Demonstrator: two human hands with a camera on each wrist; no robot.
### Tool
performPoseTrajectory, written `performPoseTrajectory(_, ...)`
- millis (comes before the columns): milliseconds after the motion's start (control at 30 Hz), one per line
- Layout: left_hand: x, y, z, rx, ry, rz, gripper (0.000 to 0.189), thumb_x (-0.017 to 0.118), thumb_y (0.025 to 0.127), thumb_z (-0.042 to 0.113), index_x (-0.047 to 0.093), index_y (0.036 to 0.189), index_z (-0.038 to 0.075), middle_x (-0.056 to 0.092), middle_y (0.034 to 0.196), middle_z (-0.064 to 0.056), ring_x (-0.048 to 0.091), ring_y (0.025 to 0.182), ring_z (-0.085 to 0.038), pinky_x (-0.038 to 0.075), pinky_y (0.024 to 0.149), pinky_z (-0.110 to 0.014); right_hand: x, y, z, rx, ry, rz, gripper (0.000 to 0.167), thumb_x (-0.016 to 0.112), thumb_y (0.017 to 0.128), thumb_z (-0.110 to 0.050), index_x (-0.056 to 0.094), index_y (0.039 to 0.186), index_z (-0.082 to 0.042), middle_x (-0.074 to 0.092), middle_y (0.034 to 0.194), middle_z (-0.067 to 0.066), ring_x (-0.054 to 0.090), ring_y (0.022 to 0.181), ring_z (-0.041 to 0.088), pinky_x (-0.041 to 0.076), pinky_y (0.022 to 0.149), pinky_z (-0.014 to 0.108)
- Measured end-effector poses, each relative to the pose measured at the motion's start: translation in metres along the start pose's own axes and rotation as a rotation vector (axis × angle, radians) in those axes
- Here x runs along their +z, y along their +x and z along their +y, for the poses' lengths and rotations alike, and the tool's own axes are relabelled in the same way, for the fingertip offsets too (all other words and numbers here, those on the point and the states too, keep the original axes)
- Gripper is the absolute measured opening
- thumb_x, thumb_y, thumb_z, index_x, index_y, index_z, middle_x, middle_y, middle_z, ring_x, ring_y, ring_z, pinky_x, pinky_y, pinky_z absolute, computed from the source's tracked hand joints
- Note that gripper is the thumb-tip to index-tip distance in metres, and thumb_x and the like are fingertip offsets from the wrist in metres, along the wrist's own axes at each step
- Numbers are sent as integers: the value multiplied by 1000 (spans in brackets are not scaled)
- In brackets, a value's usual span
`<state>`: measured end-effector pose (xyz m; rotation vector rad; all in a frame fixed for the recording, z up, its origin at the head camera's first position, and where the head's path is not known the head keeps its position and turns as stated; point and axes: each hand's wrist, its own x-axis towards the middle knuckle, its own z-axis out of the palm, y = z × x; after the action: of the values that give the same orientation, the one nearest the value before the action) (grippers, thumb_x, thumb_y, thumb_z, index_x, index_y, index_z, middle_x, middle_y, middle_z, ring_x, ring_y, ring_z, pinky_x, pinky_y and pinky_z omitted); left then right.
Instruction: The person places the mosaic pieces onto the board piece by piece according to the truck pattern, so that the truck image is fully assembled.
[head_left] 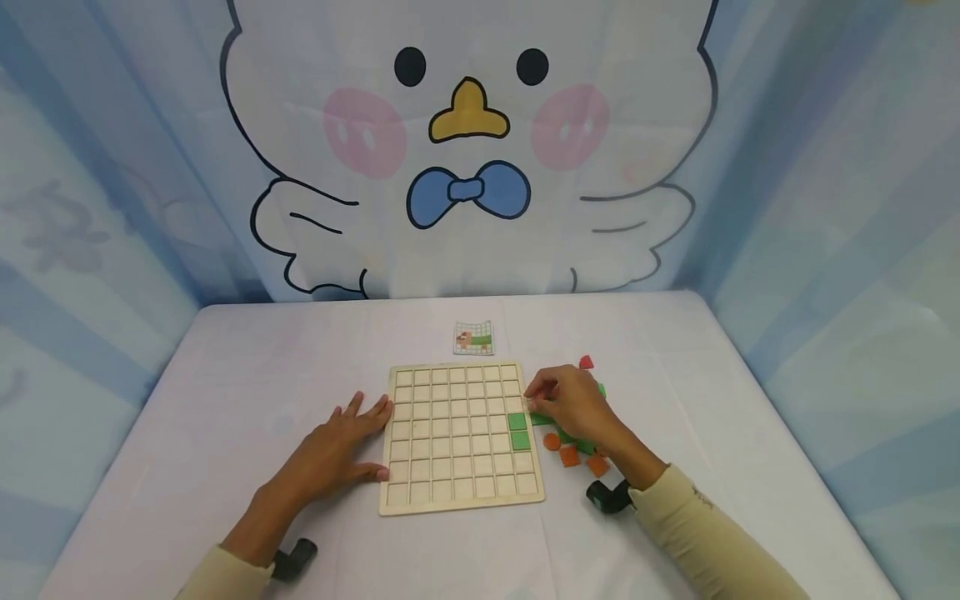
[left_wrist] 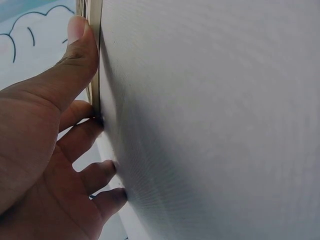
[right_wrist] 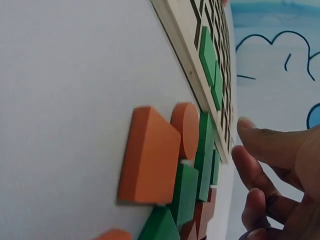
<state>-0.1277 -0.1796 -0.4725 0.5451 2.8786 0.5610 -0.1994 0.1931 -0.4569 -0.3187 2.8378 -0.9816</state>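
Observation:
A pale wooden grid board (head_left: 459, 450) lies on the table, with two green square pieces (head_left: 519, 431) in its rightmost column. My left hand (head_left: 330, 450) rests at the board's left edge, fingers spread, with thumb (left_wrist: 82, 55) and fingertips against the side. At the right edge is my right hand (head_left: 573, 404), over a pile of loose pieces. In the right wrist view its thumb and index finger stand slightly apart, nothing visible between them; the other fingers are bent. Beneath are orange square pieces (right_wrist: 155, 160), a round orange piece (right_wrist: 185, 131) and green pieces (right_wrist: 204, 160).
A small picture card (head_left: 473, 338) showing a grid design lies behind the board. A red piece (head_left: 586, 362) sits beyond the right hand. Black wrist devices (head_left: 295, 560) are by both wrists. A curtain (head_left: 465, 250) printed with a cartoon hangs behind the white-covered table (head_left: 300, 350).

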Motion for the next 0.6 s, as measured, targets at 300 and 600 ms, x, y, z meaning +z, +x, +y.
performPoseTrajectory(300,-1,0,2,-33,-3,-12,102,89,80,43,41,164,10,38,170,-10,27,160,-49,32,123,-70,-8,11,16,13,-90,59,21,87,89,-12,82,108,-17,78,110,3,67,106,24,52,101,48)
performPoseTrajectory(600,0,0,2,-29,1,-12,102,89,80,43,40,164,10,37,171,-10,27,160,-49,32,123,-70,-3,13,20,-14,-161,57,17,89,87,-14,83,103,-16,74,106,5,64,110,28,54,100,50)
